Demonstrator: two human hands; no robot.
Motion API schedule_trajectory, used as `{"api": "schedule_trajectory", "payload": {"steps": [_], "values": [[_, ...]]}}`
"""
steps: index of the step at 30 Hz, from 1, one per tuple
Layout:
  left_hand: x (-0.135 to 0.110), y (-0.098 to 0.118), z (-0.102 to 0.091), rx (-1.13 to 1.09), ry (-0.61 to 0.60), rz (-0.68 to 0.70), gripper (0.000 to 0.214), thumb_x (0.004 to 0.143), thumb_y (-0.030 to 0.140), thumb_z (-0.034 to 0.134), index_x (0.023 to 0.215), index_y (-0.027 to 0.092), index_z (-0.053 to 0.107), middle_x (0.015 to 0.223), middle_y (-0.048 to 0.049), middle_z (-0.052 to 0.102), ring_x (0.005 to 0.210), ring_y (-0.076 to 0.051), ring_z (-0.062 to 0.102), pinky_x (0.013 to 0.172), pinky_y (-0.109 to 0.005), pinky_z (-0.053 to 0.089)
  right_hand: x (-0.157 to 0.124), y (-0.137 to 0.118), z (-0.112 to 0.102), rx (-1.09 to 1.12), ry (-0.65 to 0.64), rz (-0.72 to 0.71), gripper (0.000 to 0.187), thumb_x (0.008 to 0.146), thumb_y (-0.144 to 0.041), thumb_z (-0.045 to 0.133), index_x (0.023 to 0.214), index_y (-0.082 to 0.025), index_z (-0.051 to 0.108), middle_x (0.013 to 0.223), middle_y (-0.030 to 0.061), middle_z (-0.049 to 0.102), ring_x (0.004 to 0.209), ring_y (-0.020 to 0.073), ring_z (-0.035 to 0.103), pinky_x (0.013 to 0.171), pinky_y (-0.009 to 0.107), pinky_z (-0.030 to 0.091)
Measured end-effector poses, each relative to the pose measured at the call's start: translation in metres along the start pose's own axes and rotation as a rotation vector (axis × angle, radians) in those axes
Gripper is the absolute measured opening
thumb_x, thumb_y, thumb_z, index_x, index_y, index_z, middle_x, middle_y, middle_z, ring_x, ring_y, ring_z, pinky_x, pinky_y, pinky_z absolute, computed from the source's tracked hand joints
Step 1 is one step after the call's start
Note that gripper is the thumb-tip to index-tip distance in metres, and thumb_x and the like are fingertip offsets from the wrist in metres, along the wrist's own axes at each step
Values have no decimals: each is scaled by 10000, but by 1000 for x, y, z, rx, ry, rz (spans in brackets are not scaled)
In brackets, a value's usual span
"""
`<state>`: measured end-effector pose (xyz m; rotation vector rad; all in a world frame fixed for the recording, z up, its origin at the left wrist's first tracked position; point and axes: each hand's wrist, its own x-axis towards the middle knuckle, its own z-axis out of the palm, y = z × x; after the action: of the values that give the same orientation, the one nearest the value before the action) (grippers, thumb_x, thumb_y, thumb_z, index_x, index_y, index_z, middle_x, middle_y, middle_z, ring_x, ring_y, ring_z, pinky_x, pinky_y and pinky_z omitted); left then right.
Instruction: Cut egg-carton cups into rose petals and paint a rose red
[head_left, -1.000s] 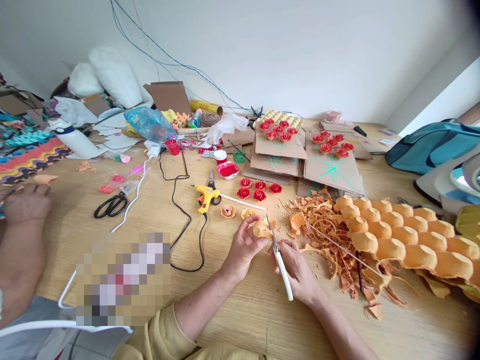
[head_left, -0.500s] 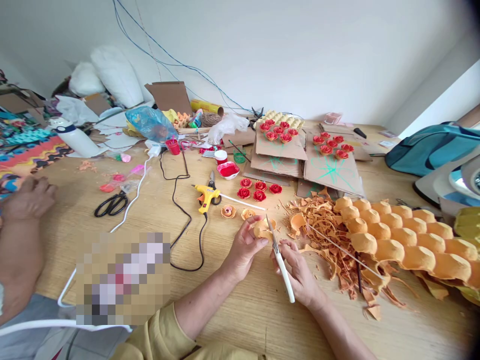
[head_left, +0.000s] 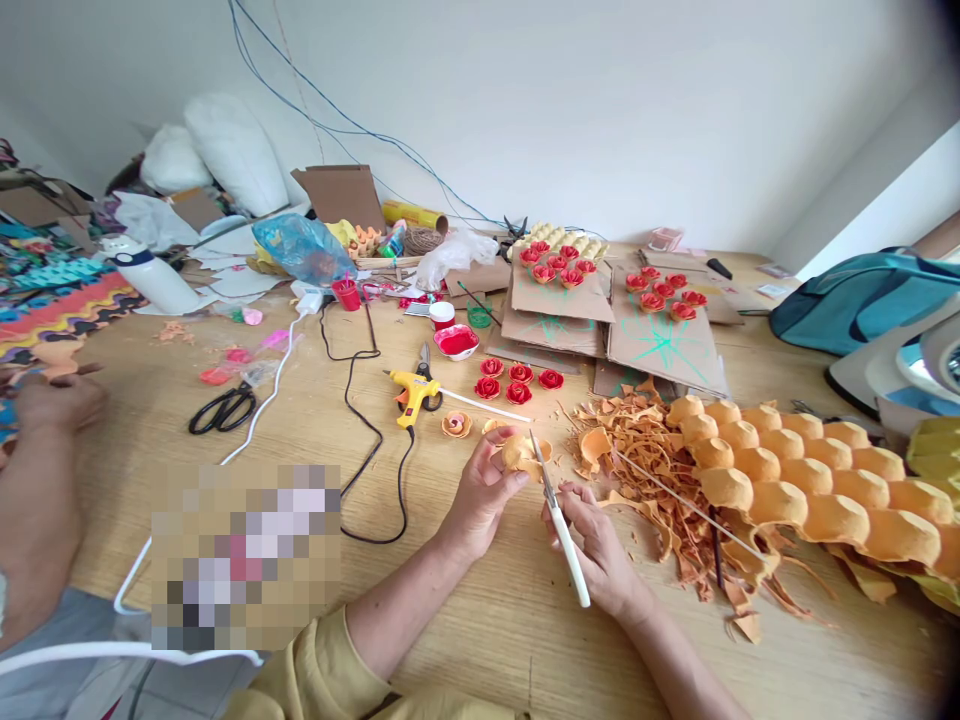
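Between the fingers of my left hand (head_left: 482,490) is an orange egg-carton cup (head_left: 517,454), its edge cut into petal shapes. My right hand (head_left: 596,545) is closed around a pair of scissors with white handles (head_left: 568,550). The scissor blades (head_left: 544,468) point up and away from me, against the right side of the cup. Just beyond my left hand lie an unpainted carton rose (head_left: 456,424) and a second one partly hidden by my fingers. Several red painted roses (head_left: 519,373) sit farther back.
Orange scraps (head_left: 652,460) and a large egg tray (head_left: 817,480) lie on the right. A yellow glue gun (head_left: 412,396) with its cord rests left of centre, near a dish of red paint (head_left: 457,342). Cardboard sheets (head_left: 664,340) carry more roses. Another person's hand (head_left: 60,400) is at far left.
My left hand has shifted slightly left, turning the cup a little. The scissors stay almost in place. At far left, the other person's hand now holds an orange piece.
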<state>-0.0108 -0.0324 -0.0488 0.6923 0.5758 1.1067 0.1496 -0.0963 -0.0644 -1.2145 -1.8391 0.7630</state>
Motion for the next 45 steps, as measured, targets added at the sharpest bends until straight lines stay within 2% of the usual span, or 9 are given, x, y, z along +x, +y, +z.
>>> {"api": "schedule_trajectory", "payload": {"steps": [12, 16, 20, 24, 28, 31, 34, 41, 45], "values": [[3, 1, -4, 4, 8, 53, 490, 715, 188, 778, 1151, 235, 558, 992, -7, 703, 926, -144, 638, 893, -292, 450, -2, 3, 1, -31, -13, -11, 238, 956, -361, 456, 766, -218, 478, 790, 38, 556, 859, 232, 497, 793, 366, 412], [5, 2, -6, -2, 0, 61, 489, 723, 188, 769, 1160, 230, 554, 988, -19, 709, 942, -154, 648, 913, -313, 461, -5, 8, 2, -24, 32, 6, 253, 945, -339, 499, 727, -214, 471, 746, 27, 543, 809, 214, 493, 783, 349, 412], [5, -1, -7, 69, -15, 48, 514, 721, 204, 779, 1173, 225, 536, 989, -17, 698, 918, -136, 642, 876, -273, 464, -6, 13, 4, 53, 116, 81, 229, 927, -345, 540, 744, -208, 524, 734, 18, 558, 738, 190, 490, 708, 314, 410], [-5, -8, -4, 359, -141, 63, 488, 757, 217, 747, 1191, 219, 522, 1004, -33, 678, 936, -167, 644, 879, -298, 480, -8, 14, 2, 318, 261, 195, 168, 883, -373, 636, 934, -222, 583, 812, 5, 587, 722, 165, 524, 663, 273, 433], [-20, -17, 0, 822, -296, 301, 440, 767, 137, 684, 1183, 208, 559, 1132, -79, 662, 1047, -212, 627, 949, -338, 469, -10, 16, -4, 485, 392, 263, 297, 810, -361, 745, 1024, -244, 574, 800, -16, 577, 665, 134, 506, 606, 236, 438], [-25, -20, 2, 928, -350, 392, 445, 767, 130, 669, 1191, 199, 552, 1145, -92, 663, 1056, -221, 623, 958, -346, 471, -11, 17, -9, 506, 388, 256, 304, 786, -354, 771, 1001, -243, 587, 781, -12, 593, 646, 132, 508, 584, 232, 442], [-25, -18, 1, 859, -351, 340, 445, 783, 200, 697, 1198, 183, 541, 1127, -100, 648, 1036, -221, 618, 937, -335, 480, -11, 15, -11, 499, 355, 252, 302, 776, -359, 780, 989, -238, 602, 784, -3, 602, 657, 141, 524, 593, 243, 461], [-17, -18, -5, 484, -311, 35, 294, 913, 359, 598, 1148, 184, 576, 925, -45, 611, 877, -153, 604, 828, -278, 482, -9, 7, -11, 487, 349, 294, 292, 782, -375, 776, 976, -233, 611, 780, -8, 583, 643, 134, 504, 574, 241, 452], [-14, -15, -4, 446, -314, 0, 332, 886, 368, 644, 1155, 186, 575, 902, -39, 639, 845, -147, 628, 815, -276, 493, -6, 8, -14, 458, 351, 253, 264, 826, -370, 736, 998, -244, 581, 852, 7, 615, 680, 143, 534, 600, 251, 456]]}}
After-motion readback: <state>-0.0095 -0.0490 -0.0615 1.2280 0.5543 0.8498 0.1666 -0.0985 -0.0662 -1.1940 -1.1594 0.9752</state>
